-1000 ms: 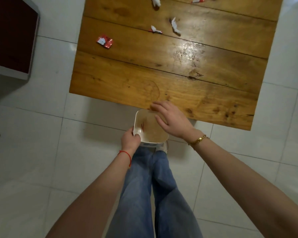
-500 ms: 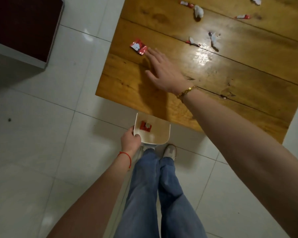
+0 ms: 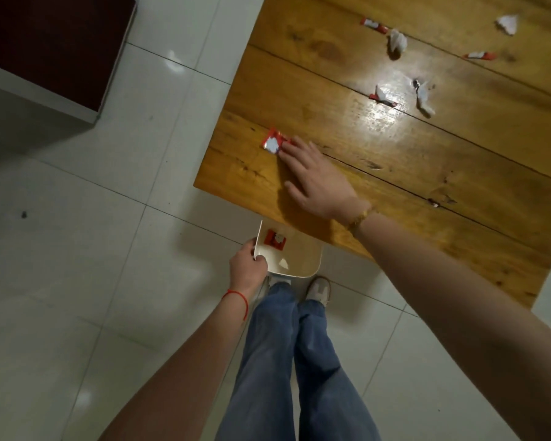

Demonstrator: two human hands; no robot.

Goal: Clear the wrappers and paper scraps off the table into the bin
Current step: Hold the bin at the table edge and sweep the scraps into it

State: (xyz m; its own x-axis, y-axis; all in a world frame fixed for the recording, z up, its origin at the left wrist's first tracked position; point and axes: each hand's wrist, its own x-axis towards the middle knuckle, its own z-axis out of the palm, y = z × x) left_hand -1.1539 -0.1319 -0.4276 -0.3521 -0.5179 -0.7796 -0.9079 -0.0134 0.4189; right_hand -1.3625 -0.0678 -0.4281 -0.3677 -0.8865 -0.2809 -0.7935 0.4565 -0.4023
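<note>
A small white bin [image 3: 312, 265] hangs just below the near edge of the wooden table [image 3: 395, 173], with my left hand [image 3: 247, 265] gripping its left rim. Inside the bin lie a red wrapper [image 3: 275, 239] and a white scrap. My right hand [image 3: 315, 179] lies flat on the table, fingers spread, its fingertips touching a red and white wrapper [image 3: 273, 143] near the table's left edge. Further back lie several more scraps: a red wrapper [image 3: 373, 25], a white crumpled paper [image 3: 397, 41], another wrapper [image 3: 383, 97] and a white scrap [image 3: 423, 97].
A dark red cabinet [image 3: 51, 43] stands on the white tiled floor at the far left. More scraps, a white paper [image 3: 508, 23] and a red wrapper [image 3: 480, 55], lie at the table's far right. My legs in blue jeans [image 3: 293, 361] stand below the bin.
My right hand left the bin, where a red wrapper now lies, and reached across the table to the red and white wrapper. The view shifted left.
</note>
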